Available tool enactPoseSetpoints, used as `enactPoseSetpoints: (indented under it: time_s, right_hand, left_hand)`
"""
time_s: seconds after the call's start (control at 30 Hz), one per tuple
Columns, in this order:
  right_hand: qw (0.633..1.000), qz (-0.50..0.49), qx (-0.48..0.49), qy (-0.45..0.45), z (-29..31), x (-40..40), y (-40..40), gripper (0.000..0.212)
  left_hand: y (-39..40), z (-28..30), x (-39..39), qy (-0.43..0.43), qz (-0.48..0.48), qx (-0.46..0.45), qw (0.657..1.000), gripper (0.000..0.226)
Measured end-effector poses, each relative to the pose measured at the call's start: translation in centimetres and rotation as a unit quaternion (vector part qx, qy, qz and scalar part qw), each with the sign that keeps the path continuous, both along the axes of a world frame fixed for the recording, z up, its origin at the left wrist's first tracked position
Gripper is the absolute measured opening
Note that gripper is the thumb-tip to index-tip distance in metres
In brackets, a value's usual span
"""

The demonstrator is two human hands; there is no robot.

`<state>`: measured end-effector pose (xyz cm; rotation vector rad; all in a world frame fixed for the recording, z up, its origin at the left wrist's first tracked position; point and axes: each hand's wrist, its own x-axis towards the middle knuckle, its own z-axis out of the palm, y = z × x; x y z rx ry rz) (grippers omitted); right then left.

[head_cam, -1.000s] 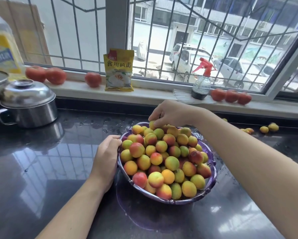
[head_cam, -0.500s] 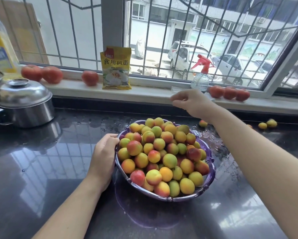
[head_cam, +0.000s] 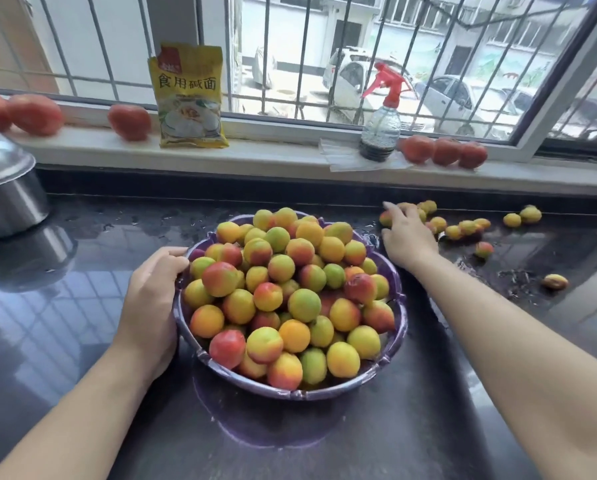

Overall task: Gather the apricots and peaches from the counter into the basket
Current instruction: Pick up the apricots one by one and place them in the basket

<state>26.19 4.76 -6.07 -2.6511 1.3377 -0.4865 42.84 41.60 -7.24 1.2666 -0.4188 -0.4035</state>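
The fingers (head_cam: 399,212) of the right hand (head_cam: 408,237) were stretched out flat over some small fruit at the back of the counter (head_cam: 82,306). They looked loose and straight. One little fruit (head_cam: 386,218) peeked out by the thumb side, touching the hand. Other fruit sat half hidden under the fingers, so it was hard to tell if any was held. The hand showed only its back, and the palm could not be seen.

The left hand (head_cam: 151,303) was curled around the left rim of the purple basket (head_cam: 290,393). Its fingertips were tucked over the edge beside the fruit, and the thumb was hidden.

The basket stood on the dark counter between the two arms. It was heaped high with apricots and peaches (head_cam: 283,292), yellow, green and red. The pile hid most of the inside of the basket.

More loose fruit (head_cam: 463,228) lay on the counter to the right of the hand, near the back wall. One fruit (head_cam: 484,250) sat a bit closer, and another (head_cam: 555,282) lay alone among wet spots.

On the sill stood a yellow bag (head_cam: 188,98), a spray bottle (head_cam: 382,129) and red tomatoes (head_cam: 444,152). A metal pot (head_cam: 6,192) at the left was cut off by the edge.
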Motion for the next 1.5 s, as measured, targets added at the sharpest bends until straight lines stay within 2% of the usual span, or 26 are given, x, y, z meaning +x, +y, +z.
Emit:
enactPoseSetpoints:
  time_s: [0.1, 0.17, 0.27, 0.33, 0.43, 0.53, 0.63, 0.7, 0.77, 0.87, 0.97, 1.03, 1.13, 1.23, 1.37, 1.5]
  right_hand:
    - [0.999, -0.026, -0.023, 0.024, -0.6, 1.1, -0.8, 0.055]
    - [0.998, -0.045, -0.033, 0.014, -0.7, 1.4, -1.0, 0.046]
    - [0.998, -0.037, -0.015, -0.049, -0.8, 0.9, -1.1, 0.031]
    - [0.994, -0.018, 0.032, -0.106, -0.4, -0.1, -0.8, 0.031]
    - [0.968, 0.022, 0.132, -0.213, 0.5, -1.9, 0.5, 0.034]
    - [0.946, 0.063, 0.195, -0.252, 2.1, -3.1, 2.7, 0.029]
    - [0.906, 0.102, 0.257, -0.322, 5.9, -2.7, 5.9, 0.02]
    - [0.884, 0.141, 0.281, -0.346, 9.2, -2.1, 8.4, 0.025]
    - [0.885, 0.186, 0.281, -0.32, 12.4, -1.0, 11.3, 0.03]
    - [0.896, 0.255, 0.284, -0.227, 15.5, 1.0, 15.6, 0.029]
    - [0.896, 0.305, 0.281, -0.16, 16.6, 2.8, 19.0, 0.022]
    - [0.906, 0.327, 0.246, -0.106, 16.6, 4.0, 20.5, 0.026]
    - [0.933, 0.324, 0.157, -0.017, 15.7, 6.1, 21.3, 0.044]
    - [0.947, 0.31, 0.076, 0.046, 15.0, 7.8, 21.5, 0.034]
    - [0.95, 0.29, 0.066, 0.091, 14.4, 9.1, 21.5, 0.024]
    - [0.954, 0.281, 0.038, 0.1, 13.8, 9.4, 21.8, 0.025]
  left_hand:
    - [0.1, -0.1, 0.1, 0.002, -0.004, 0.002, 1.0, 0.025]
    - [0.1, -0.1, 0.1, 0.002, -0.004, 0.001, 1.0, 0.025]
    - [0.0, -0.1, 0.1, 0.002, -0.002, -0.001, 1.0, 0.024]
    - [0.0, -0.1, 0.1, 0.002, 0.0, -0.004, 1.0, 0.023]
    - [0.1, -0.3, 0.3, 0.004, -0.003, 0.001, 1.0, 0.023]
    - [0.2, -0.5, 0.5, 0.004, -0.006, 0.008, 1.0, 0.024]
    - [0.1, -0.6, 0.7, 0.013, -0.007, 0.004, 1.0, 0.026]
    - [0.0, -0.8, 0.9, 0.018, -0.01, 0.006, 1.0, 0.027]
    - [-0.1, -1.0, 1.0, 0.018, -0.015, 0.014, 1.0, 0.029]
    - [-0.1, -1.0, 1.0, 0.017, -0.018, 0.023, 0.999, 0.03]
    - [0.0, -0.9, 0.9, 0.013, -0.031, 0.03, 0.999, 0.034]
    - [0.1, -0.7, 0.7, 0.018, -0.04, 0.022, 0.999, 0.036]
    - [0.0, -0.5, 0.6, 0.021, -0.039, 0.012, 0.999, 0.037]
    - [-0.1, -0.5, 0.6, 0.017, -0.034, 0.014, 0.999, 0.036]
    - [-0.1, -0.5, 0.7, 0.016, -0.033, 0.02, 0.999, 0.03]
    - [-0.1, -0.5, 0.6, 0.014, -0.033, 0.02, 0.999, 0.031]
